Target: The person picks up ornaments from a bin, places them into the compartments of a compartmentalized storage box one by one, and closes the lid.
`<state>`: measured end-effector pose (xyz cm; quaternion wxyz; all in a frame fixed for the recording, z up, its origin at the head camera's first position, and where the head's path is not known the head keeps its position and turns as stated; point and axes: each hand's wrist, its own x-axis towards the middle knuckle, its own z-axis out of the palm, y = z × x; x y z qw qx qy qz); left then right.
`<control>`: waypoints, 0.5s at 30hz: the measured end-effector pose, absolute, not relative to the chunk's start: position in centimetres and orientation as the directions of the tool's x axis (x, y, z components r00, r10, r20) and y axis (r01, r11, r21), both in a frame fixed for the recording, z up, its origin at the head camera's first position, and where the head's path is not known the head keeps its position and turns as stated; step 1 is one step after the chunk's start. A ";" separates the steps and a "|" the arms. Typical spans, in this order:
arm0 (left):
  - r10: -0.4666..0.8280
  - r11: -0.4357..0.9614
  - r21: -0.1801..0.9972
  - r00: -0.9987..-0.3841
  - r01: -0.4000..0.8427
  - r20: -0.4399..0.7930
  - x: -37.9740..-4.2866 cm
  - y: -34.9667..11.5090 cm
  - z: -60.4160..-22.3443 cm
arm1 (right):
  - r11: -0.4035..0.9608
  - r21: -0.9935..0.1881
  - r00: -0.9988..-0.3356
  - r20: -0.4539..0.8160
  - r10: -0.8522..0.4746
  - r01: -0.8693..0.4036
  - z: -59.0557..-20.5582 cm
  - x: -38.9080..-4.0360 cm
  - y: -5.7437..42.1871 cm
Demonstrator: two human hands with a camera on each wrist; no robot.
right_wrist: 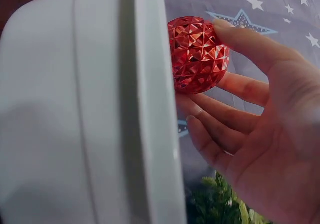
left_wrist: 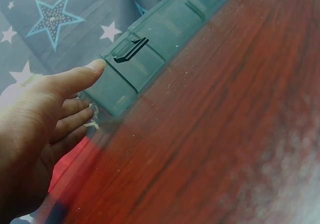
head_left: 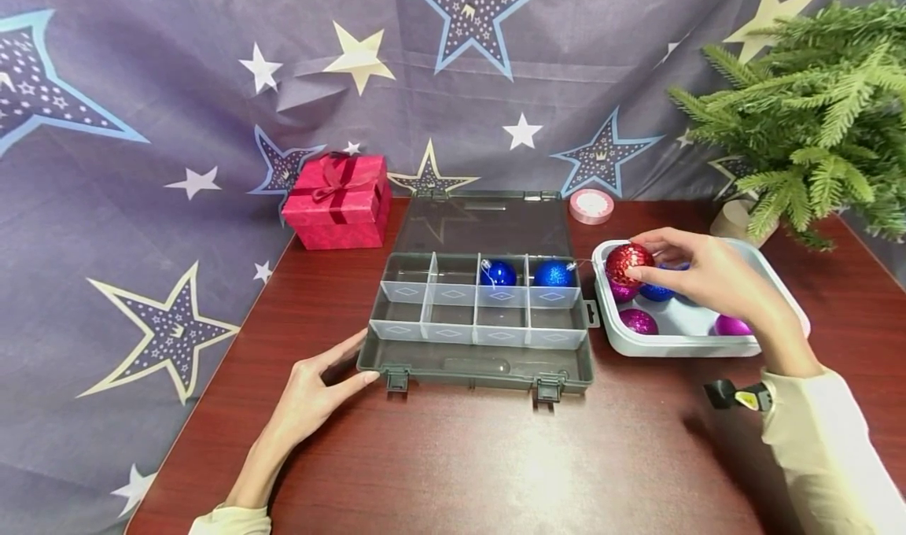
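Observation:
My right hand (head_left: 697, 263) pinches a shiny red faceted Christmas bauble (head_left: 628, 263) between thumb and fingers, above the left part of a white tub (head_left: 679, 348). In the right wrist view the bauble (right_wrist: 197, 54) shows past the tub's rim. Blue and purple-pink baubles lie in the tub, among them a glittery one (head_left: 638, 322). My left hand (head_left: 307, 397) touches the front left corner of a grey-green divided plastic box (head_left: 474, 362), its thumb at the front edge and its fingers along the side. Two blue baubles (head_left: 502, 273) sit in separate back-row compartments on the right.
The box's see-through lid (head_left: 484, 224) lies folded back. A pink gift box (head_left: 337, 202) stands at the back left and a pink ribbon roll (head_left: 591, 206) behind the box. Evergreen branches (head_left: 814, 126) overhang the back right. Star-patterned cloth (head_left: 212, 126) hangs behind the table.

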<state>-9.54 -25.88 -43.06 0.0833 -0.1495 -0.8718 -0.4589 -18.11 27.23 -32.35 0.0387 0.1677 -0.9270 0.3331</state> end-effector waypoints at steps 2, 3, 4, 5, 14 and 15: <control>0.180 0.531 0.781 -0.945 0.328 0.274 -9.6 -25.9 -43.1 | 0.716 -0.611 -0.940 0.179 -0.291 -0.338 -32.2 -18.3 26.7; 0.178 0.530 0.784 -0.946 0.324 0.271 -9.6 -25.9 -43.1 | 0.713 -0.610 -0.937 0.182 -0.298 -0.346 -32.3 -18.4 26.5; 0.176 0.528 0.786 -0.947 0.321 0.268 -9.6 -25.9 -43.1 | 0.711 -0.612 -0.937 0.180 -0.300 -0.346 -32.2 -18.5 26.2; 0.177 0.528 0.787 -0.948 0.319 0.266 -9.6 -25.9 -43.1 | 0.708 -0.614 -0.935 0.180 -0.304 -0.348 -32.2 -18.6 26.0; 0.180 0.529 0.781 -0.944 0.331 0.278 -9.6 -25.9 -43.2 | 0.644 -0.638 -0.898 0.196 -0.394 -0.422 -32.4 -19.7 23.9; 0.180 0.529 0.780 -0.943 0.333 0.281 -9.6 -26.0 -43.2 | 0.638 -0.640 -0.895 0.202 -0.398 -0.428 -32.4 -19.7 23.7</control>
